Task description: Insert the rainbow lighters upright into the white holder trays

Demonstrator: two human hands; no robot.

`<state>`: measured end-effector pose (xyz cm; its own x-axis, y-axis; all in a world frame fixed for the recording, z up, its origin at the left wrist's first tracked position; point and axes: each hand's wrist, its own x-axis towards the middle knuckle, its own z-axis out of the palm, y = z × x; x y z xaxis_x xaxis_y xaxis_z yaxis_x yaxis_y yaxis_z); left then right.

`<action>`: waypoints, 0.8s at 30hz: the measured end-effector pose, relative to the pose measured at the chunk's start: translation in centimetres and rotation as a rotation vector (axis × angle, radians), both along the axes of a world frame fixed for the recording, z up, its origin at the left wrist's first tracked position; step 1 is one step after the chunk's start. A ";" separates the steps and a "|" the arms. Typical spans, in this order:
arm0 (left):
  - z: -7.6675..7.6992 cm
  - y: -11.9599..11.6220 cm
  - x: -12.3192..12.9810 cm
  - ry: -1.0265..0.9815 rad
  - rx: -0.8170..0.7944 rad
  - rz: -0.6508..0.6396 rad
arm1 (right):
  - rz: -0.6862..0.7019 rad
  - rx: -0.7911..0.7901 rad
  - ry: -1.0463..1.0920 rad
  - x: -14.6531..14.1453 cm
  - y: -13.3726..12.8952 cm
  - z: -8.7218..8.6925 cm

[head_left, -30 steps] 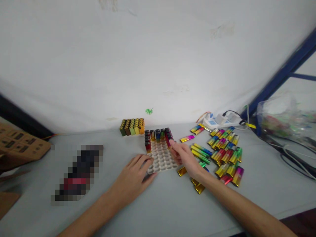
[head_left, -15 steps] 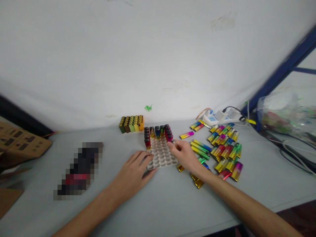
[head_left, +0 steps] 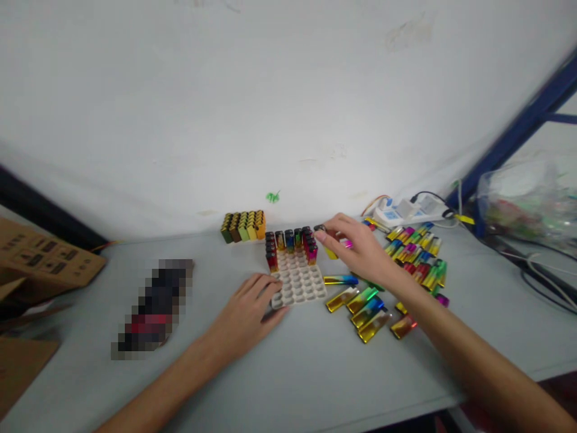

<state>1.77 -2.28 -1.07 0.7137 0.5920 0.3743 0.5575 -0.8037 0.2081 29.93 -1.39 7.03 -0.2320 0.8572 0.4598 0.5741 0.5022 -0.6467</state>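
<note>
A scuffed white wall (head_left: 225, 108) behind my smooth grey surface (head_left: 202, 379).
My left hand (head_left: 252, 300), half curled, holds the near left corner of a pale, pocketed tray (head_left: 300, 284); my right hand (head_left: 356, 243), nearly closed, pinches a black-topped lighter (head_left: 320, 228) beside its far right side.

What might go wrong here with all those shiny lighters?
The right hand is close to the standing lighters; a bump might tip some over. The right forearm reaches across loose lighters, so it could knock them about. If the left hand leaves the tray, the tray might slide.
</note>
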 end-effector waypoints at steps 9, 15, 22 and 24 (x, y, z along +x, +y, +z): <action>0.0 0.2 0.0 -0.009 0.004 -0.015 | 0.235 0.021 0.008 -2.2 6.5 2.3; -0.1 0.1 0.0 -0.010 0.007 -0.009 | 0.343 -0.042 -0.157 -4.4 8.5 0.2; 0.0 -0.3 0.2 -0.004 -0.023 0.002 | 0.394 0.033 -0.322 -4.5 10.0 -1.6; 0.0 -0.4 0.3 0.005 -0.033 0.009 | 0.411 0.002 -0.348 -4.5 10.2 -1.8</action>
<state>2.02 -2.65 -1.07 0.7105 0.6100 0.3509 0.5656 -0.7916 0.2310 25.43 8.79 5.24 -0.6873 0.6626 0.2976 0.5098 0.7319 -0.4521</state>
